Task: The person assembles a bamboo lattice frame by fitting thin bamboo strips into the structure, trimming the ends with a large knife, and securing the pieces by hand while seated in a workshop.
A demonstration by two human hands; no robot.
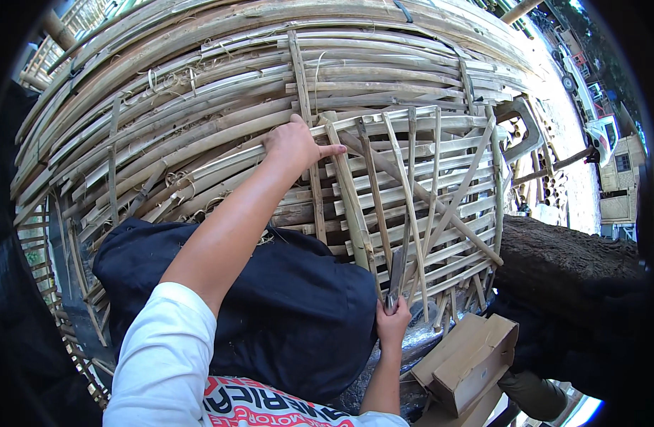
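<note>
My left hand (295, 144) is stretched forward and grips the top rail of a bamboo lattice panel (419, 199), thumb pointing right. The panel is made of flat split strips crossed with upright and diagonal slats, and it leans over a big pile of split bamboo (199, 99). My right hand (392, 322) is low, near my lap, shut on the handle of a dark metal blade (398, 274) that points up against the panel's lower slats. My lap is covered by a dark blue cloth (284, 306).
An open cardboard box (472, 363) lies at my right. A thick rough tree trunk (561, 256) runs off to the right. Further bamboo frames (64, 285) stand at the left. Buildings and vehicles (597, 135) show far right.
</note>
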